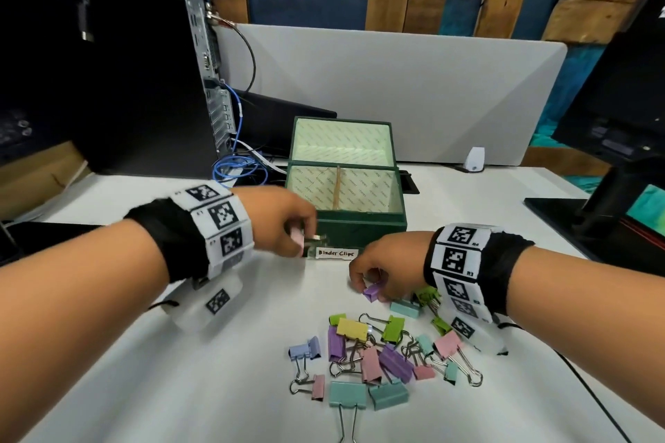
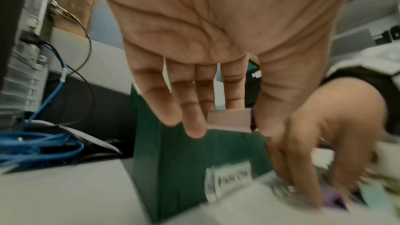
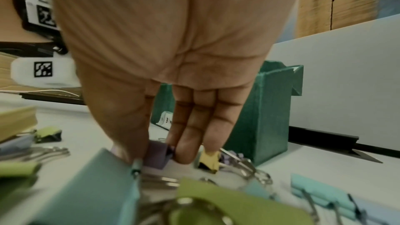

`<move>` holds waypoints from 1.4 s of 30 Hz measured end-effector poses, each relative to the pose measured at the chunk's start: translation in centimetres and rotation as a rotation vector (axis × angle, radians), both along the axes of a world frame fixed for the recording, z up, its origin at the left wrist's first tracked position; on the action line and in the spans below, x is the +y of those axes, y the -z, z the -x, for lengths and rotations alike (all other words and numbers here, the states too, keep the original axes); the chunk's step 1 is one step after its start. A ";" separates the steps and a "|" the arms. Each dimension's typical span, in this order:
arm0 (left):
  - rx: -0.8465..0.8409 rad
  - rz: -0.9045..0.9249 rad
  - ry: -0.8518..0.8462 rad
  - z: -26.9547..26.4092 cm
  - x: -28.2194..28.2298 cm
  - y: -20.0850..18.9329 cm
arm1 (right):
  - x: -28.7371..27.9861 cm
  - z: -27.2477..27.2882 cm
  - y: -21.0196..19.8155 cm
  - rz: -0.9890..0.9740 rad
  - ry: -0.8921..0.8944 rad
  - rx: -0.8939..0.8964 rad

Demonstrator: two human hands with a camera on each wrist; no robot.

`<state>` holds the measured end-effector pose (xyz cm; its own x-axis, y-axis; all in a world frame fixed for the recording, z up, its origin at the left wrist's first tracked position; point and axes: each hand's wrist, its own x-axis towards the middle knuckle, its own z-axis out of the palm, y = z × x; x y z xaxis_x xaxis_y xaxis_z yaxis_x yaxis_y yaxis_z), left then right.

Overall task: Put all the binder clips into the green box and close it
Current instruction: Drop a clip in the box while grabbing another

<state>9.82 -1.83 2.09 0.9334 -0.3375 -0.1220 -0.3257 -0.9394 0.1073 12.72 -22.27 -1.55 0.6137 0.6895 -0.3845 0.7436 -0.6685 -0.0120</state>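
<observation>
The left hand [image 1: 284,223] pinches a pink clip [image 1: 298,240] at the box [image 1: 361,227]'s near left corner, low against its front wall, so it needs lifting over the rim. The right hand [image 1: 387,268] pinches a purple clip [image 1: 373,291] off the table [image 1: 180,370]. The pile [image 1: 378,352] lies just below it, within both hands' reach. The box stands open ahead, apparently empty.

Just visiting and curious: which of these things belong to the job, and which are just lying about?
Job: green box, open; pink clip in left hand; purple clip pinched by right hand; clip pile.

Lying about: computer tower, blue cables, monitor.
</observation>
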 end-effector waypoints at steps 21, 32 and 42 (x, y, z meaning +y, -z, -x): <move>0.051 0.048 0.096 1.8 0.1 1.8 | 3.8 -3.0 -6.9 -0.577 0.253 -0.257; 0.299 0.080 0.186 3.8 -3.4 2.3 | -1.4 1.7 -4.7 0.095 0.084 -0.033; 0.290 -0.059 0.302 4.0 -7.2 1.8 | -3.3 2.1 -1.4 0.206 0.040 -0.006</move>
<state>5.84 -9.01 0.27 0.7182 -0.5750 -0.3920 -0.5513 -0.8138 0.1836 10.64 -25.57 -0.12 0.6422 0.5715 -0.5109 0.7158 -0.6856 0.1328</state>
